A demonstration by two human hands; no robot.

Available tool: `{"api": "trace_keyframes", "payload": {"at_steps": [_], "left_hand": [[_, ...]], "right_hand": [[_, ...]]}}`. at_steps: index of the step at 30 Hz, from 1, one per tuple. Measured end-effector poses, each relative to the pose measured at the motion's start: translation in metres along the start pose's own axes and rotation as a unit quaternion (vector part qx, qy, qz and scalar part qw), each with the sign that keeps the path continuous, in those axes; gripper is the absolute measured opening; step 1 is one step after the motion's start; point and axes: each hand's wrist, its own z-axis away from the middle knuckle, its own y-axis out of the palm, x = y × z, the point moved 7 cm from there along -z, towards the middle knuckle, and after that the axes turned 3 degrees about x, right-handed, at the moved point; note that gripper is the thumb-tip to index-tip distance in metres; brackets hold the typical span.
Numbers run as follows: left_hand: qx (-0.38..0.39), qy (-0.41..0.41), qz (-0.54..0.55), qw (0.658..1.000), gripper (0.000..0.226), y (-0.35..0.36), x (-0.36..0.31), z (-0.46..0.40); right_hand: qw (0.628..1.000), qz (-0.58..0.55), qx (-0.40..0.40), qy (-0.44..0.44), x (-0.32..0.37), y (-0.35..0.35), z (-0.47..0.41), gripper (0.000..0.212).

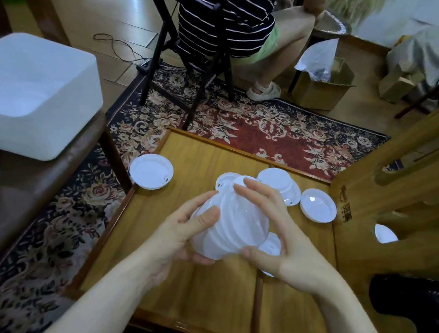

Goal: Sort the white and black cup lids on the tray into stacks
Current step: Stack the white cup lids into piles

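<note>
Stack of white cup lids (226,226), held above the wooden tray (190,293), left hand (185,236) cupping its base, right hand (280,244) curled over its top; squaring rims before seating advised, loose white lids (151,171) awaiting collection

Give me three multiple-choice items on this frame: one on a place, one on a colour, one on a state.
1. Where does the lone lid lie?
A. at the tray's left rim
B. on the carpet
C. on the chair

2. What colour is the stack of lids in the hands?
A. black
B. white
C. green

3. How is the stack held?
A. left hand alone
B. lying free on the tray
C. between both hands

Key: 1 A, it rests by the left rim of the tray; 2 B, every lid shows white; 3 C, the left hand and right hand both clasp it.
</note>
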Motion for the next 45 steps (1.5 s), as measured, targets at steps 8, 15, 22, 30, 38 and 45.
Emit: {"api": "trace_keyframes", "payload": {"at_steps": [8, 15, 22, 30, 38, 45], "left_hand": [[0.047, -0.033, 0.008, 0.998, 0.079, 0.010, 0.006, 0.001], [0.061, -0.045, 0.013, 0.997, 0.085, 0.011, 0.009, 0.001], [0.012, -0.040, 0.019, 0.999, 0.060, 0.002, 0.011, 0.001], [-0.020, -0.026, 0.000, 0.999, 0.076, -0.004, 0.004, 0.004], [-0.110, -0.027, 0.066, 0.991, 0.078, -0.036, 0.005, 0.024], [-0.154, -0.068, 0.091, 0.982, 0.049, -0.067, 0.008, 0.046]], "right_hand": [[0.999, -0.031, 0.002, 0.013, -0.002, -0.001, -0.001, 0.061], [0.999, -0.037, 0.007, 0.013, -0.005, -0.002, -0.001, 0.054], [1.000, -0.017, -0.014, 0.014, -0.008, 0.006, -0.003, 0.059], [0.994, -0.078, -0.057, 0.045, -0.015, 0.017, -0.007, 0.085], [0.941, -0.246, -0.081, 0.219, -0.034, 0.044, -0.012, 0.056], [0.869, -0.410, -0.046, 0.273, -0.039, 0.096, -0.033, 0.031]]}}
